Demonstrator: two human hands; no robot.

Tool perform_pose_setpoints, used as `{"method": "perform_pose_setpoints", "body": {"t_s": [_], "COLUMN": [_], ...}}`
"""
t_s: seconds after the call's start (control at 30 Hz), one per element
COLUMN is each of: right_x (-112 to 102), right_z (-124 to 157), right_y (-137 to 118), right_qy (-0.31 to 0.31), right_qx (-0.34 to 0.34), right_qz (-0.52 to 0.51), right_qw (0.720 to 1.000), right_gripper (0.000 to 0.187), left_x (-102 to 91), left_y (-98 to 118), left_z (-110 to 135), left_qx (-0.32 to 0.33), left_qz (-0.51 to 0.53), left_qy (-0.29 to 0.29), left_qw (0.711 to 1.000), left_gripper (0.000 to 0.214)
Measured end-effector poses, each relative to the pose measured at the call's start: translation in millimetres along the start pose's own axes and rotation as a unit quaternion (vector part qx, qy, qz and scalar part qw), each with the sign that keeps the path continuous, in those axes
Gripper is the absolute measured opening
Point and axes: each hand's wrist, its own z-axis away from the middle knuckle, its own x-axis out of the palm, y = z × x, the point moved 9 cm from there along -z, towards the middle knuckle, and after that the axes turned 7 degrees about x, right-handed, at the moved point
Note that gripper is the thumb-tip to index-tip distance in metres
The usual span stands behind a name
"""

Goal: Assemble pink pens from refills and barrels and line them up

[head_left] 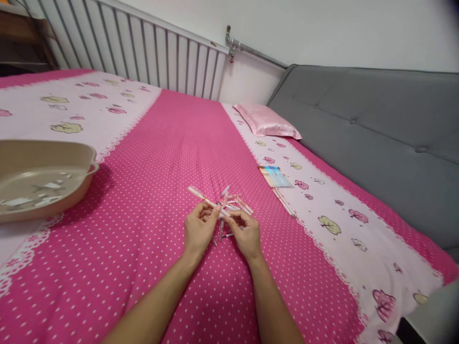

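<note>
A slim pink-and-white pen [198, 193] is held slantwise between my two hands, low over the bed. My left hand [199, 228] pinches it near the middle, thumb on top. At its lower right end, the fingers of my right hand [248, 235] are closed on it. Under and behind my hands lies a loose pile of pink and clear pens [244, 203], partly covered by my fingers. To the right, blue and cream pens [275, 177] lie side by side in a neat row, with a few pink pens [284, 202] just below them.
On the left stands a beige basin [93, 168] with white scraps [52, 185] in it. A pink pillow [267, 120] lies near the grey headboard [358, 110]. A radiator [143, 45] runs along the wall behind the pink dotted bedspread [186, 129].
</note>
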Motion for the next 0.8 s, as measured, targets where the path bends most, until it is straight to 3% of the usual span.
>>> {"method": "perform_pose_setpoints", "body": {"t_s": [0.2, 0.57, 0.67, 0.8], "right_x": [1, -10, -25, -69], "right_z": [-1, 2, 0, -3], "right_y": [1, -14, -8, 4], "right_qy": [-0.005, 0.049, 0.097, 0.196], "right_qx": [0.001, -0.056, -0.032, 0.019], "right_qz": [-0.004, 0.061, 0.073, 0.075], "right_qw": [1.0, 0.995, 0.992, 0.978], "right_gripper": [0.019, 0.012, 0.016, 0.025], "left_x": [3.4, 2.5, 1.9, -0.3], "left_y": [6, 1, -1, -3], "left_z": [-1, 0, -1, -2], "left_qx": [0.008, -0.002, -0.011, -0.023], "left_qz": [0.004, 0.0, -0.01, -0.037], "left_qy": [-0.026, -0.022, -0.026, -0.031], "left_qw": [1.0, 1.0, 1.0, 0.999], "left_gripper": [0.029, 0.031, 0.035, 0.038]}}
